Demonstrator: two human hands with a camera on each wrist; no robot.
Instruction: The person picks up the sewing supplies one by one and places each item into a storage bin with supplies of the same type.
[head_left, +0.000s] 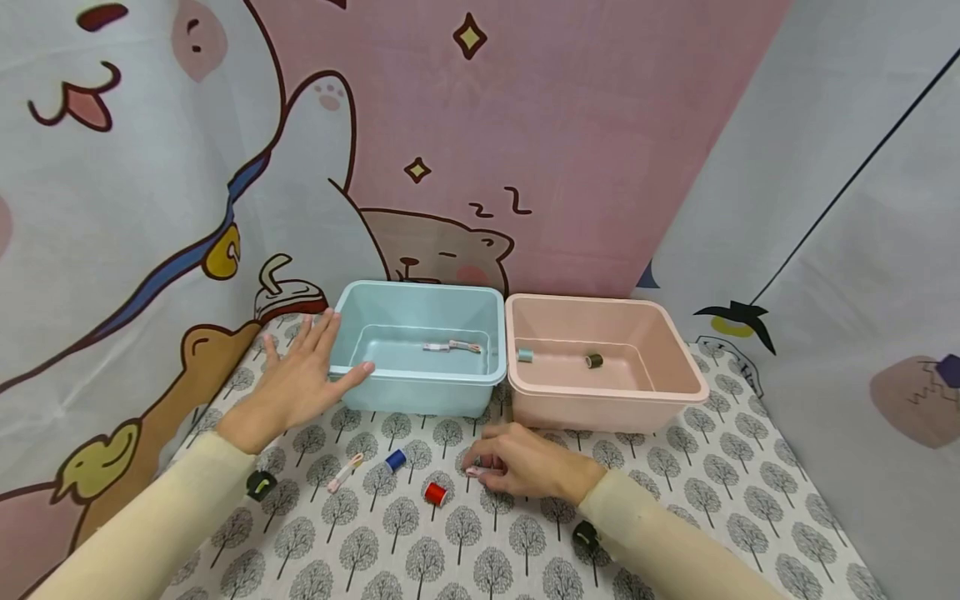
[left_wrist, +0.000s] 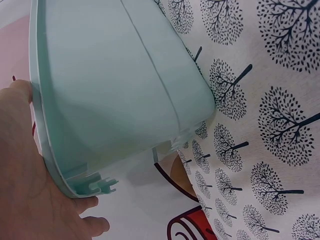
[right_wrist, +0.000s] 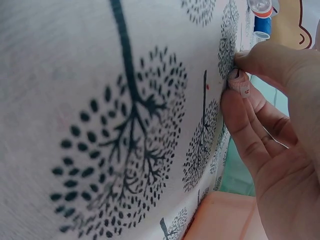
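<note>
Found one bin [head_left: 418,398] pale blue and the adjoining bin [head_left: 592,408] peach pink. Recorded a red spool [head_left: 435,494], blue spool [head_left: 395,461], olive spool [head_left: 594,361] and pale teal spool [head_left: 525,355]. Observed red markings on the pale pink rolled tape [right_wrist: 240,85]. Noted dark tree print [head_left: 424,557] on white tablecloth [head_left: 392,560], cream sleeves [head_left: 172,500], and cartoon animals [head_left: 442,242] across a pink-and-white backdrop [head_left: 585,125].

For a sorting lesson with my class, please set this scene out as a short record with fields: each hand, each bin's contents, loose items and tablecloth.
Left hand: at the blue bin's left rim, fingers outstretched
Right hand: pinching a rolled measuring tape
Blue bin contents: what look like two measuring tapes
Pink bin contents: pale blue spool, dark olive spool
Loose items: another measuring tape, blue thread spool, red thread spool
Tablecloth: white, printed with dark trees
</note>
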